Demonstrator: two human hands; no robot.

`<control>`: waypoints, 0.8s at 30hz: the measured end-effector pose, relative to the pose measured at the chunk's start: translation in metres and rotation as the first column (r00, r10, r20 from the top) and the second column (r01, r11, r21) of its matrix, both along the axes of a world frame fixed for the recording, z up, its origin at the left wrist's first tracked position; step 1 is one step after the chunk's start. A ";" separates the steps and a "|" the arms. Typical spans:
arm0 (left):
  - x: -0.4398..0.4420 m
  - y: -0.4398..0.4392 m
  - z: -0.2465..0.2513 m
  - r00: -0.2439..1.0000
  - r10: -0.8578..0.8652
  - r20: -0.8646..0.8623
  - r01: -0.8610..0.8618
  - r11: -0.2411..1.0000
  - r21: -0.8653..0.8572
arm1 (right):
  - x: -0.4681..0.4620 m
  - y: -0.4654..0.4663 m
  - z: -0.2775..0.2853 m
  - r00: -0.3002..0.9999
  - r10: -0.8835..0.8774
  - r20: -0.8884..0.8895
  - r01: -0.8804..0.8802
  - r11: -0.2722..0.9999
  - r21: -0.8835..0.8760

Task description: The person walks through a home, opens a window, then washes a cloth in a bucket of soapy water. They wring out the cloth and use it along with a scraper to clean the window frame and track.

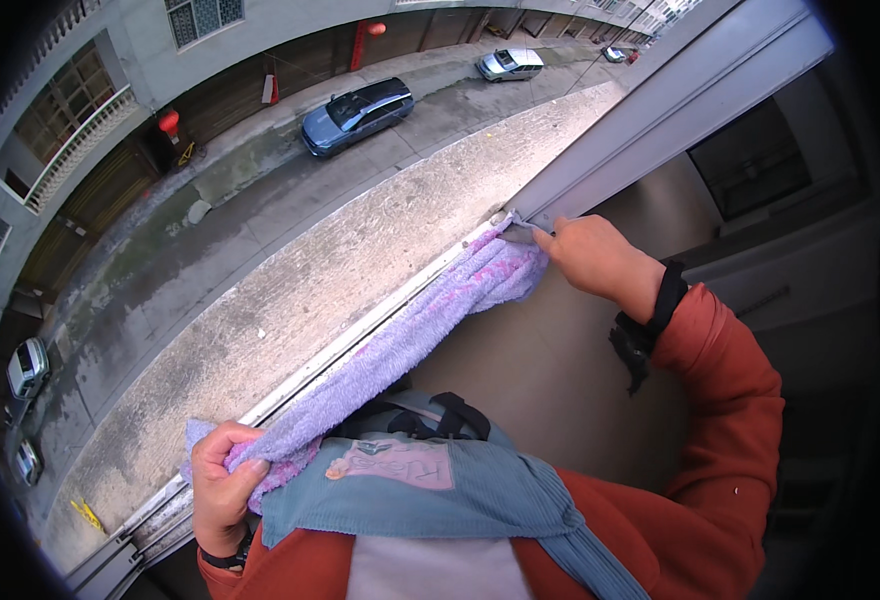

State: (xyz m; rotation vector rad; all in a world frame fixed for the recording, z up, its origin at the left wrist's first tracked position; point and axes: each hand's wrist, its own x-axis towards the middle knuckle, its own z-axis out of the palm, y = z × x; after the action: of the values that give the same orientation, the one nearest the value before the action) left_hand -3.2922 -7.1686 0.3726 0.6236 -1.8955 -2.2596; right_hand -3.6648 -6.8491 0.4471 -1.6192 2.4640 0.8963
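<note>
A purple towel (380,360) with pink patches lies stretched along the white window track (290,390). My left hand (222,476) grips its lower left end, with the thumb on top and folds bunched under the fingers. At the other end, my right hand (597,259) is closed on a flat grey tool (519,234), whose handle is hidden in the fist. The tool's thin end rests against the towel's corner, where the track meets the upright window frame (657,127).
Outside the track runs a rough concrete ledge (320,285), with a yellow object (87,514) at its lower left. Far below is a street with a blue car (357,116) and a silver van (511,64). A blue apron (477,487) covers my front, close to the towel.
</note>
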 end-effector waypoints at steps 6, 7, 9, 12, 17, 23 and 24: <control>0.059 -0.020 -0.012 0.977 0.212 -0.011 -0.212 0.977 0.016 | 0.038 -0.010 -0.005 0.996 0.052 0.070 -0.050 0.998 -0.026; 0.067 -0.024 -0.012 0.957 0.282 -0.064 -0.280 0.959 0.044 | 0.049 -0.015 -0.005 0.994 0.068 0.082 -0.066 0.997 -0.026; 0.080 -0.030 -0.010 0.924 0.360 -0.129 -0.347 0.931 0.113 | 0.070 -0.027 -0.007 0.996 0.041 0.084 -0.041 0.999 -0.001; 0.083 -0.034 -0.003 0.919 0.364 -0.152 -0.366 0.930 0.017 | 0.089 -0.039 -0.008 1.000 0.005 0.031 -0.006 1.000 0.031; 0.043 -0.023 0.009 0.993 0.116 0.026 -0.115 0.993 -0.025 | 0.074 -0.040 -0.012 0.985 -0.115 -0.130 0.125 0.989 0.075; -0.012 -0.005 0.009 0.974 -0.225 0.022 0.224 0.953 -0.202 | 0.041 -0.026 -0.018 0.953 -0.214 -0.214 0.242 0.963 0.116; -0.015 -0.003 0.009 0.968 -0.249 0.008 0.246 0.951 -0.185 | 0.038 -0.024 -0.017 0.959 -0.190 -0.211 0.218 0.969 0.115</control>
State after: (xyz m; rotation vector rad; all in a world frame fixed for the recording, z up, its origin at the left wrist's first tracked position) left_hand -3.3075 -7.1719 0.3814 0.3585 -2.2554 -2.1784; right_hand -3.6268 -6.8729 0.4300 -1.2593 2.5696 1.2170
